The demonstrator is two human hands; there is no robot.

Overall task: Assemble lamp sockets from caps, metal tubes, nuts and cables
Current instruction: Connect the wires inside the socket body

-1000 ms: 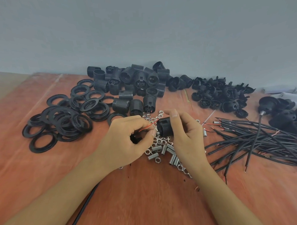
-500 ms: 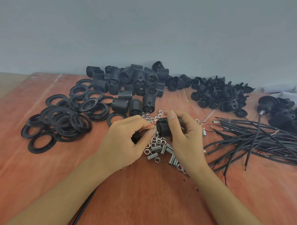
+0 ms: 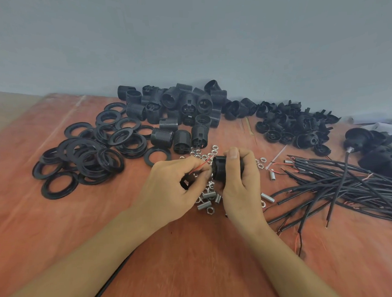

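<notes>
My right hand (image 3: pixel 238 187) grips a black threaded socket body (image 3: pixel 219 169) above the table, thumb on top. My left hand (image 3: pixel 172 189) pinches a thin red wire (image 3: pixel 199 167) that leads into the socket's left end, and a black cap (image 3: pixel 186 183) sits partly hidden in its palm. A black cable (image 3: pixel 111 282) runs from under my left forearm to the bottom edge. Below my hands lie several silver nuts (image 3: pixel 204 157) and short metal tubes (image 3: pixel 209 195).
On the reddish table (image 3: pixel 194 259) are black rings (image 3: pixel 88 156) at left, socket bodies (image 3: pixel 180 109) at the back, caps (image 3: pixel 296 127) at back right, a cable bundle (image 3: pixel 347 183) at right and finished sockets (image 3: pixel 372 146) at far right. A grey wall stands behind.
Both hands, with the socket body and the red wire, have stayed at almost the same spot. My right thumb has shifted slightly on top of the socket.
</notes>
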